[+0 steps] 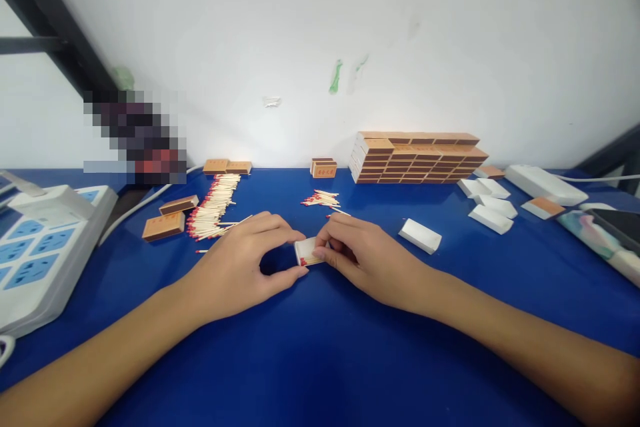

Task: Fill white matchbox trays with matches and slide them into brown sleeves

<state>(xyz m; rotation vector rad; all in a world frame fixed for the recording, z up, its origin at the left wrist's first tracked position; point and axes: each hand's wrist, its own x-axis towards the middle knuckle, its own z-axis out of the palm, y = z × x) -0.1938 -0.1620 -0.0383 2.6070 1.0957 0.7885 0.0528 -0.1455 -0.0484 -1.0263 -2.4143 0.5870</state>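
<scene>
A small white matchbox tray (306, 248) lies on the blue table in front of me, with a few red-headed matches (309, 260) along its near side. My left hand (250, 257) steadies the tray's left end between thumb and forefinger. From the other side, my right hand (357, 250) has thumb and fingers pinched over the tray's right part, at the matches; its fingertips partly cover them. Just beyond the tray is a small loose pile of matches (323, 199). A larger heap of matches (215, 210) spreads behind my left hand.
Stacked matchboxes (420, 163) stand against the wall, with two upright boxes (324, 168) to their left. A white tray (420, 235) and several more trays (493, 207) lie right. Closed matchboxes (164, 225) sit left, near a power strip (45, 247). A phone (617, 230) rests far right.
</scene>
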